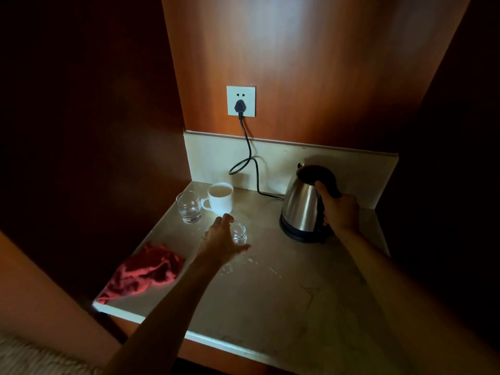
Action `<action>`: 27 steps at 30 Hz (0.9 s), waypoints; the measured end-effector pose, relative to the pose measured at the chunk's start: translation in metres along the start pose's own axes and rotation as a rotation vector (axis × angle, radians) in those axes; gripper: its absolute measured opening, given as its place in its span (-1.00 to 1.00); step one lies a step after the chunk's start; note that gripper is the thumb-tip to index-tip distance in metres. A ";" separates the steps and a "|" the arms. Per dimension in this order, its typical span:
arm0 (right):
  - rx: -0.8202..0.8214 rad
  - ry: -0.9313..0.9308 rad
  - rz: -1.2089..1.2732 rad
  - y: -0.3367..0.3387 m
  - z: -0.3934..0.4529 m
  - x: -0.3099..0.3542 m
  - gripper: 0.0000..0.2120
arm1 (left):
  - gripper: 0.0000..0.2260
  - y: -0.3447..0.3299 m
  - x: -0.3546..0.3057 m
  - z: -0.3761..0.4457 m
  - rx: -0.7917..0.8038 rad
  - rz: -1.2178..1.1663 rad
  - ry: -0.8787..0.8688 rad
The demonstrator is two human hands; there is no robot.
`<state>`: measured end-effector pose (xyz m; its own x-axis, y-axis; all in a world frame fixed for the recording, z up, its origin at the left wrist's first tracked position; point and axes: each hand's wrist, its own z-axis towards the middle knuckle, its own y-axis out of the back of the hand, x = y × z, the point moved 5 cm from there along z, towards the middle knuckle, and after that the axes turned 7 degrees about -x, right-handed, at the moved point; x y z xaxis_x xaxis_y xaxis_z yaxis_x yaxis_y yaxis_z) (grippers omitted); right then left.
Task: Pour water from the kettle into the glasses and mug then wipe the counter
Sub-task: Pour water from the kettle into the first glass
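A steel kettle (pixel 301 207) with a black lid stands on its black base at the right of the stone counter (pixel 284 288). My right hand (pixel 339 209) is shut on its black handle. My left hand (pixel 220 238) wraps a small clear glass (pixel 240 232) standing in the middle of the counter. A white mug (pixel 220 198) sits at the back left, with a second clear glass (pixel 188 207) just left of it. A red cloth (pixel 143 272) lies crumpled at the counter's left edge.
A black cord (pixel 253 169) runs from the kettle base up to a white wall socket (pixel 240 101). Wooden panels close in the back and both sides. Small wet spots (pixel 238 263) dot the counter near my left wrist.
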<state>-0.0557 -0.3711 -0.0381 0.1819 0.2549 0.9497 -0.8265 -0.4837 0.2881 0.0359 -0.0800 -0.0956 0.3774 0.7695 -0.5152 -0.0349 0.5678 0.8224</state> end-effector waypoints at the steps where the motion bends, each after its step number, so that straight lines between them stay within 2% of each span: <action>1: 0.001 0.000 -0.002 0.000 0.000 0.000 -0.44 | -0.13 0.000 0.000 -0.001 -0.001 -0.007 0.002; 5: -0.005 0.002 -0.012 0.000 0.000 0.001 -0.43 | 0.01 0.005 0.005 -0.015 -0.108 -0.040 0.091; 8: -0.004 0.011 -0.013 0.000 -0.001 0.001 -0.42 | -0.12 0.003 0.008 -0.024 -0.221 -0.138 0.176; 10: -0.005 0.005 -0.006 0.001 -0.001 0.000 -0.42 | -0.16 -0.003 0.007 -0.025 -0.194 -0.216 0.174; 12: -0.005 0.002 -0.003 0.001 -0.001 0.000 -0.43 | -0.09 -0.008 0.004 -0.024 -0.148 -0.263 0.165; 14: -0.007 0.008 -0.005 0.001 -0.002 0.001 -0.43 | -0.04 -0.008 0.004 -0.025 -0.176 -0.256 0.173; 19: -0.005 0.012 0.003 0.000 0.000 0.000 -0.45 | -0.22 -0.004 0.007 -0.024 -0.263 -0.205 0.116; 27: 0.001 -0.057 0.046 0.006 -0.009 0.005 -0.43 | -0.24 0.001 0.013 -0.027 -0.222 -0.217 0.099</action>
<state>-0.0645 -0.3647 -0.0328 0.1739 0.1845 0.9673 -0.8339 -0.4949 0.2443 0.0158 -0.0612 -0.1076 0.3070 0.6420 -0.7025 -0.1688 0.7632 0.6237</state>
